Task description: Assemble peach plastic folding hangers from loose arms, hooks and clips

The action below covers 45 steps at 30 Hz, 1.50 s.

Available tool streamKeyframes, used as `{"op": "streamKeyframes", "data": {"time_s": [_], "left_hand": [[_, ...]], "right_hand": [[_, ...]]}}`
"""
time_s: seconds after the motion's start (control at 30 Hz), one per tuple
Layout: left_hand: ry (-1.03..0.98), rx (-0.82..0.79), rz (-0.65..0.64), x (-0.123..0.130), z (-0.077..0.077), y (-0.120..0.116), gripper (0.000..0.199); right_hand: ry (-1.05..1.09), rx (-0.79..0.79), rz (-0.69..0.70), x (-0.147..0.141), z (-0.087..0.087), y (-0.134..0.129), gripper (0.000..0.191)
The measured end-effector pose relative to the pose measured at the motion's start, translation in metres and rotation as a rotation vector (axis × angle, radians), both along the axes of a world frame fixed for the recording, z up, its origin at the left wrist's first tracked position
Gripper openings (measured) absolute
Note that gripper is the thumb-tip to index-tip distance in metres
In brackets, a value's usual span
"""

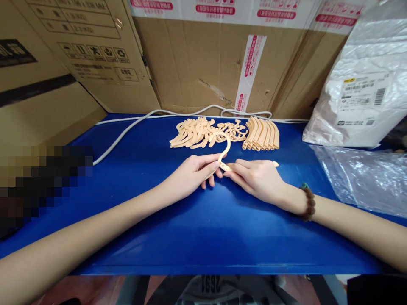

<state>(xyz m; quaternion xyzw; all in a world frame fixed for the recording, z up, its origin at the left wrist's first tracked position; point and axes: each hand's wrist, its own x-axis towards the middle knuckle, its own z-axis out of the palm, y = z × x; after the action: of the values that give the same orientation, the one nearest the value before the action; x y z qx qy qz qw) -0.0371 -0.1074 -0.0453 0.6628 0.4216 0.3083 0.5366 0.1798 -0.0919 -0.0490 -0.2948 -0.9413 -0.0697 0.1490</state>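
Note:
My left hand [199,171] pinches a cream plastic hanger hook [228,146] near its base, with the curve standing up above the fingers. My right hand [259,178] is closed on a cream hanger arm [226,167], whose far tip shows beyond the knuckles. The two parts meet between my fingertips; whether they are locked together I cannot tell. Behind the hands lie a loose pile of curved hanger arms [192,132], a heap of small hooks [240,132] and a neat row of stacked hanger arms [261,134].
Cardboard boxes [203,63] line the back and left of the blue table [203,237]. A white cable [127,127] runs along the back. On the right are a white plastic parcel [356,97] and a clear plastic bag [359,178].

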Motion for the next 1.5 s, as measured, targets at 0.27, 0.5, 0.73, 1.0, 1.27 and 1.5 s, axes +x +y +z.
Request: {"op": "streamKeyframes", "data": {"time_s": [0.27, 0.5, 0.73, 1.0, 1.27, 1.5], "left_hand": [[0.078, 0.045, -0.019, 0.001, 0.000, -0.003, 0.041], [0.168, 0.106, 0.007, 0.000, 0.001, -0.006, 0.039], [0.176, 0.124, -0.002, 0.003, 0.000, -0.008, 0.034], [0.706, 0.518, 0.017, -0.002, 0.004, -0.010, 0.042], [1.011, 0.641, -0.055, 0.001, 0.004, -0.012, 0.029], [1.113, 0.676, -0.027, 0.003, 0.006, -0.015, 0.028]], "right_hand": [[-0.005, 0.036, -0.025, -0.001, -0.001, -0.001, 0.049], [-0.014, 0.026, -0.041, -0.001, -0.001, -0.001, 0.049], [-0.008, 0.034, -0.033, -0.001, 0.000, -0.001, 0.047], [0.056, -0.141, 0.022, -0.001, 0.001, 0.003, 0.043], [0.100, -0.142, 0.037, -0.002, 0.000, 0.007, 0.038], [0.206, 0.011, 0.063, -0.002, 0.002, 0.007, 0.027]]}}
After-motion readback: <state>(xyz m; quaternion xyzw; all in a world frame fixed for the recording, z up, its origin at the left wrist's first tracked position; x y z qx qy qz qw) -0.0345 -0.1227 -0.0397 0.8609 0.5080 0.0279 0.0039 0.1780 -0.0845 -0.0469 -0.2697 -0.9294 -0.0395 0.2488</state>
